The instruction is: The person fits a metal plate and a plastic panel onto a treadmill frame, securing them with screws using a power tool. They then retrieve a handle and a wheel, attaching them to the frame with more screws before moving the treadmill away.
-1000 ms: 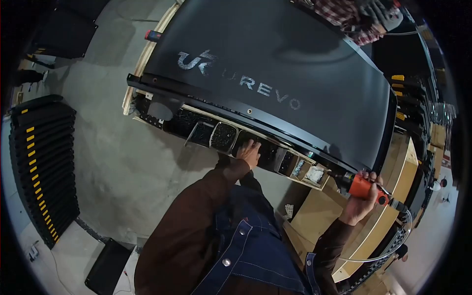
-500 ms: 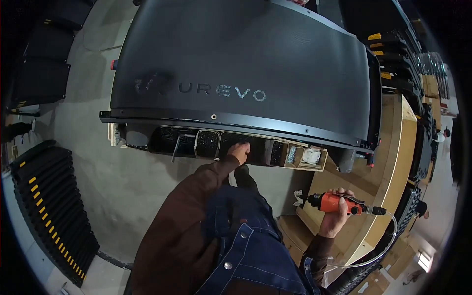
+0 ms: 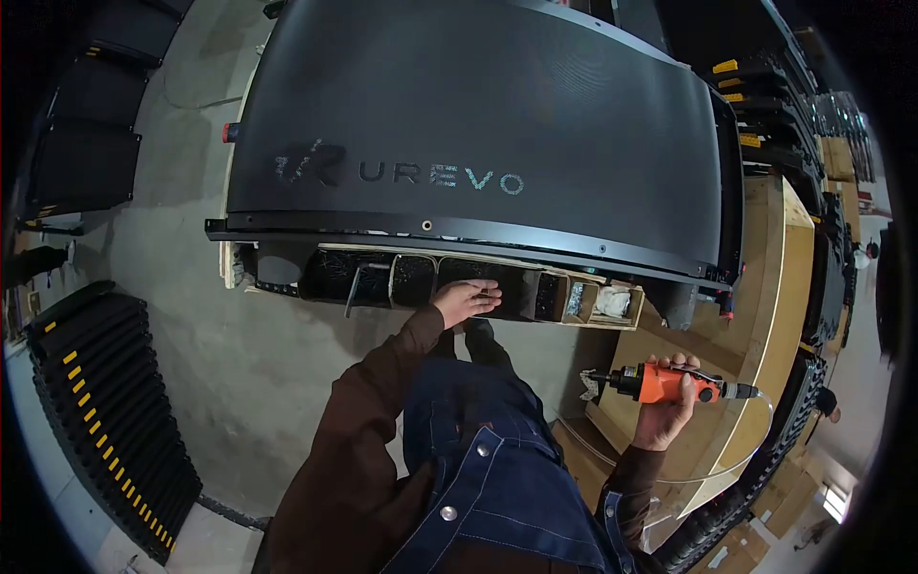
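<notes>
My left hand (image 3: pixel 466 302) is over a dark compartment of the parts tray, with its palm turned up and fingers partly spread; whether small parts lie on it is too small to tell. Wrapped round an orange and black power driver (image 3: pixel 666 385), my right hand (image 3: pixel 666 413) is at the lower right, and the tool's bit points left. A black treadmill deck (image 3: pixel 574 124) marked UREVO lies in front of me, with a dark metal rail (image 3: pixel 478 232) along its near edge. Below that rail is the wooden parts tray (image 3: pixel 626 291), holding small screws and a white packet.
Stacked black parts with yellow tags (image 3: pixel 115 411) stand at the left. More black panels (image 3: pixel 86 172) lie at the upper left. A wooden crate (image 3: pixel 765 287) is on the right, near the driver's hose (image 3: pixel 765 430). Part of another person (image 3: pixel 828 402) shows at the far right.
My left hand has risen out of the compartment and turned palm up, fingers opening. The driver in my right hand has shifted slightly right and up. The view has moved a little.
</notes>
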The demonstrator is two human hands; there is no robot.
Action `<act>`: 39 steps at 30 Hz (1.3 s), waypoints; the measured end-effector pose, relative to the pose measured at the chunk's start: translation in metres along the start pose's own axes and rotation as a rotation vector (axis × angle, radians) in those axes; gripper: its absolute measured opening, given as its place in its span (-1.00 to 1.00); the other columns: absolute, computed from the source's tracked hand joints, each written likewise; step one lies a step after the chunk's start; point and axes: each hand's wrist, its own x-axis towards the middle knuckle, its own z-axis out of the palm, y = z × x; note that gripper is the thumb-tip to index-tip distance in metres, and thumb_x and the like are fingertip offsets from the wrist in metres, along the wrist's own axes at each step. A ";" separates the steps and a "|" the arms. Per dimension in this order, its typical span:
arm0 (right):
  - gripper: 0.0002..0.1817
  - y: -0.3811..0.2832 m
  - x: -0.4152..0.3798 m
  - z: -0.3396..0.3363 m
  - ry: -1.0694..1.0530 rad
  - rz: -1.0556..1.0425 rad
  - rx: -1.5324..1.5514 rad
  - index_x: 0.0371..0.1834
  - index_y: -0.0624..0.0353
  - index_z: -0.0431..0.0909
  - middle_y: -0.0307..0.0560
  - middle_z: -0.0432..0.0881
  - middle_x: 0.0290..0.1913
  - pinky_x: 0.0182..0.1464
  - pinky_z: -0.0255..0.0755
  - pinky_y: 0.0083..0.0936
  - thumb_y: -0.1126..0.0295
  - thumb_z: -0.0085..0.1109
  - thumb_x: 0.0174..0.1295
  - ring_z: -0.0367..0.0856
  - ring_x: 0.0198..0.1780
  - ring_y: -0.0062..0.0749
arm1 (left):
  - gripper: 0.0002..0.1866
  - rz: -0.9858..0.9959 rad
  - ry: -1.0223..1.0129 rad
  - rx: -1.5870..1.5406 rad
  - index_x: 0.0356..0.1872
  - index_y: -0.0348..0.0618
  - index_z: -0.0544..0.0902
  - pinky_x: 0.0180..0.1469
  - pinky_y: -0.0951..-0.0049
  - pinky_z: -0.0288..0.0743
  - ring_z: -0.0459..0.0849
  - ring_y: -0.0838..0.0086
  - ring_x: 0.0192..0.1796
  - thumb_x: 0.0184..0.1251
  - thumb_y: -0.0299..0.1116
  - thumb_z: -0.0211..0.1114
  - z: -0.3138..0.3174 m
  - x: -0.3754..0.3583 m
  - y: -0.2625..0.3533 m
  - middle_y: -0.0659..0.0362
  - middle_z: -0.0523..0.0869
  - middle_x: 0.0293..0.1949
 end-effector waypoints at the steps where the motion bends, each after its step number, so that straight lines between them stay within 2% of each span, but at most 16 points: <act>1: -0.59 0.002 0.001 0.001 -0.002 0.000 0.006 0.25 0.09 0.40 -0.09 0.54 0.08 0.45 0.28 -0.01 0.40 0.21 0.37 0.53 0.11 -0.23 | -0.59 0.048 -0.039 0.048 0.33 -0.36 0.47 0.25 0.25 0.58 0.68 0.15 0.18 0.55 -0.44 0.07 0.003 -0.002 -0.001 -0.06 0.65 0.17; 3: -0.62 0.004 0.003 0.004 -0.039 0.007 -0.016 0.24 0.11 0.40 -0.09 0.54 0.09 0.44 0.30 -0.03 0.38 0.18 0.39 0.54 0.11 -0.26 | -0.58 0.099 -0.080 0.104 0.36 -0.36 0.45 0.27 0.24 0.57 0.67 0.15 0.22 0.56 -0.43 0.08 0.009 -0.003 -0.002 -0.06 0.64 0.20; 6: -0.60 0.008 0.003 0.013 -0.061 0.013 -0.012 0.26 0.10 0.41 -0.08 0.55 0.11 0.44 0.30 -0.04 0.39 0.18 0.39 0.53 0.12 -0.26 | -0.58 0.139 -0.067 0.271 0.35 -0.34 0.46 0.23 0.29 0.59 0.70 0.23 0.16 0.61 -0.34 0.08 0.018 -0.004 -0.003 -0.01 0.66 0.15; 9: -0.59 0.010 0.004 0.019 -0.098 -0.011 0.001 0.28 0.09 0.41 -0.08 0.57 0.12 0.44 0.30 -0.04 0.40 0.18 0.39 0.53 0.12 -0.25 | -0.62 0.131 -0.029 0.448 0.28 -0.31 0.52 0.09 0.39 0.64 0.74 0.41 -0.02 0.65 -0.26 0.09 0.059 -0.019 0.001 0.09 0.70 -0.02; 10: -0.59 0.009 0.004 0.025 -0.109 -0.021 0.015 0.27 0.10 0.41 -0.09 0.57 0.10 0.44 0.30 -0.04 0.40 0.18 0.38 0.53 0.12 -0.25 | -0.62 0.119 -0.043 0.465 0.28 -0.31 0.52 0.09 0.39 0.64 0.74 0.41 -0.02 0.65 -0.26 0.09 0.076 -0.026 0.000 0.09 0.70 -0.02; 15: -0.62 0.008 0.014 0.056 -0.062 -0.108 0.174 0.26 0.11 0.39 -0.10 0.55 0.06 0.44 0.29 -0.04 0.35 0.15 0.41 0.52 0.12 -0.26 | -0.71 0.128 -0.164 0.321 0.12 -0.25 0.59 -0.18 0.48 0.66 0.70 0.52 -0.28 0.60 -0.27 0.18 0.155 -0.052 -0.017 0.19 0.71 -0.24; 16: -0.64 0.003 0.016 0.065 -0.051 -0.097 0.234 0.19 0.08 0.44 -0.11 0.57 0.02 0.40 0.33 -0.08 0.41 0.21 0.35 0.54 0.10 -0.26 | -0.71 0.130 -0.147 0.282 0.09 -0.22 0.62 -0.25 0.52 0.60 0.67 0.54 -0.30 0.56 -0.23 0.24 0.172 -0.056 -0.022 0.22 0.69 -0.26; 22: -0.67 -0.007 0.038 0.036 -0.066 -0.089 0.295 0.15 0.07 0.47 -0.12 0.58 0.01 0.37 0.38 -0.05 0.40 0.22 0.35 0.56 0.06 -0.26 | -0.71 0.124 -0.181 0.065 0.08 -0.21 0.63 -0.30 0.54 0.51 0.59 0.56 -0.34 0.51 -0.25 0.29 0.228 -0.048 -0.046 0.20 0.69 -0.26; 26: -0.67 -0.015 0.051 0.011 -0.006 -0.069 0.327 0.14 0.07 0.47 -0.12 0.58 0.01 0.34 0.40 -0.03 0.39 0.24 0.34 0.58 0.03 -0.27 | -0.73 0.155 -0.153 0.154 0.06 -0.22 0.62 -0.31 0.56 0.48 0.57 0.58 -0.35 0.52 -0.26 0.28 0.249 -0.031 -0.053 0.19 0.70 -0.25; 28: -0.68 -0.019 0.060 -0.003 0.026 -0.060 0.368 0.13 0.06 0.46 -0.11 0.60 0.01 0.33 0.42 -0.04 0.38 0.25 0.34 0.58 0.03 -0.27 | -0.76 0.307 -0.059 0.397 0.04 -0.23 0.62 -0.33 0.57 0.45 0.57 0.59 -0.35 0.54 -0.28 0.26 0.264 -0.022 -0.060 0.17 0.71 -0.26; 32: -0.70 -0.030 0.079 -0.027 0.159 -0.010 0.391 0.08 0.06 0.46 -0.10 0.64 -0.04 0.25 0.48 -0.07 0.38 0.28 0.33 0.60 0.01 -0.26 | -0.81 0.359 -0.005 0.558 0.03 -0.25 0.62 -0.33 0.56 0.46 0.58 0.59 -0.35 0.57 -0.37 0.22 0.283 0.003 -0.072 0.17 0.72 -0.28; 34: -0.71 -0.030 0.090 -0.042 0.173 -0.028 0.404 0.06 0.07 0.47 -0.09 0.65 -0.07 0.25 0.49 -0.04 0.37 0.29 0.34 0.61 -0.02 -0.25 | -0.84 0.548 0.004 0.746 0.03 -0.26 0.62 -0.31 0.58 0.48 0.59 0.59 -0.35 0.57 -0.43 0.18 0.296 0.015 -0.078 0.17 0.72 -0.29; 35: -0.72 -0.030 0.095 -0.049 0.185 -0.038 0.410 0.04 0.09 0.48 -0.09 0.66 -0.11 0.25 0.50 -0.01 0.36 0.30 0.34 0.62 -0.04 -0.24 | -0.84 0.544 -0.002 0.752 0.03 -0.26 0.62 -0.31 0.58 0.48 0.59 0.59 -0.35 0.57 -0.43 0.18 0.305 0.018 -0.083 0.17 0.72 -0.29; 37: -0.73 -0.033 0.104 -0.061 0.230 -0.019 0.417 0.03 0.09 0.49 -0.09 0.65 -0.10 0.24 0.50 -0.02 0.36 0.30 0.34 0.62 -0.04 -0.25 | -0.85 1.004 0.102 1.226 0.01 -0.27 0.62 -0.30 0.62 0.48 0.60 0.62 -0.34 0.57 -0.45 0.18 0.327 0.024 -0.092 0.18 0.73 -0.29; 39: -0.74 -0.041 0.112 -0.068 0.299 0.007 0.402 0.01 0.08 0.48 -0.12 0.64 -0.09 0.23 0.50 -0.06 0.38 0.29 0.33 0.60 -0.04 -0.29 | -0.83 0.980 0.078 1.197 0.03 -0.26 0.61 -0.31 0.65 0.44 0.56 0.66 -0.35 0.57 -0.42 0.18 0.329 0.045 -0.094 0.19 0.72 -0.29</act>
